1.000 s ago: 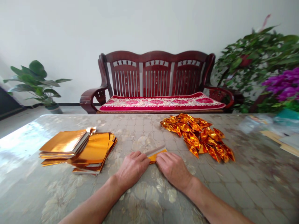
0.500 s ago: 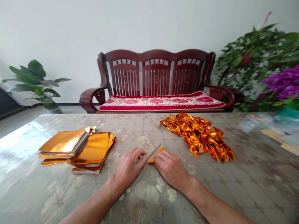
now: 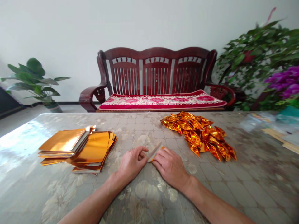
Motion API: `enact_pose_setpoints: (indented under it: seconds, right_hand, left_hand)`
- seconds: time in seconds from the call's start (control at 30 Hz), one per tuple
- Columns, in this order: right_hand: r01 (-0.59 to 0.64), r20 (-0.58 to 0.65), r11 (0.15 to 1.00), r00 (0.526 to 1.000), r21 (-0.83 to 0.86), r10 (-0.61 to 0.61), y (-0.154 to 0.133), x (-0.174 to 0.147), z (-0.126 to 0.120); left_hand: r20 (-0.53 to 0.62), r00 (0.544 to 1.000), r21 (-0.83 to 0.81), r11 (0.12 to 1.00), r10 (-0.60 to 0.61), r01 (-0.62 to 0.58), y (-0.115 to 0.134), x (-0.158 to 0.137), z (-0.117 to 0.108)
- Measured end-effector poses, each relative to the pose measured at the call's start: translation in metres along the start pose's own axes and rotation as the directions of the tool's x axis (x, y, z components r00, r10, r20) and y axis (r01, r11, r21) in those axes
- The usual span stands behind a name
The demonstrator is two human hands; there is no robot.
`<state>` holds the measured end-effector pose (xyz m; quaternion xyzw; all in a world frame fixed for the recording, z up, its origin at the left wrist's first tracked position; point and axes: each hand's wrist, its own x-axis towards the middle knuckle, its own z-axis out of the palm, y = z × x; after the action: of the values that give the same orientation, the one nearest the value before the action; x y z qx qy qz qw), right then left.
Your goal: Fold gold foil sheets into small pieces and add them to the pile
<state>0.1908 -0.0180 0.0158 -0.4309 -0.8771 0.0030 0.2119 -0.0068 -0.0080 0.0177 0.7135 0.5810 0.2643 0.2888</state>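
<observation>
A small folded sheet of gold foil paper (image 3: 154, 152) stands slanted on the table between my hands. A pale strip of its back faces up, and a little gold shows beside it. My right hand (image 3: 171, 165) presses over its right side with bent fingers, hiding much of it. On the other side, my left hand (image 3: 132, 161) has its thumb at the paper's lower left end, its fingers curled and the index finger raised a little above the thumb. Flat gold foil sheets (image 3: 93, 151) lie stacked on the left. Folded gold foil pieces (image 3: 193, 132) are heaped on the right.
The table (image 3: 140, 199) has a patterned, glossy cover. Clear plastic bags (image 3: 259, 121) and tan card strips (image 3: 277, 137) lie at its right edge. Behind it stands a wooden bench (image 3: 156, 74) with a red floral cushion (image 3: 163, 101). Potted plants (image 3: 35, 81) flank the bench.
My right fingers have moved further over the paper, so less of its gold side shows. The left index finger has lifted slightly from the thumb.
</observation>
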Motion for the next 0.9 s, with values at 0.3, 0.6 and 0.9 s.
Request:
enact_pose_setpoints:
  seconds: [0.3,0.6,0.9]
  right_hand:
    - [-0.087,-0.037,0.994,0.995,0.073,0.09,0.0006,0.0052,0.0031]
    - [-0.142,0.013,0.981,0.99,0.131,0.142,0.0,0.0066,0.0037]
    - [-0.196,0.022,0.973,0.981,0.124,0.194,0.0,0.0083,0.0049]
  left_hand:
    - [0.009,1.0,0.042,0.999,-0.018,0.017,0.0035,-0.0002,-0.001]
    - [0.008,1.0,0.035,0.999,-0.01,0.01,0.0017,-0.0014,-0.0002]
    - [0.003,1.0,0.033,0.999,0.005,-0.005,0.0018,-0.002,0.0002]
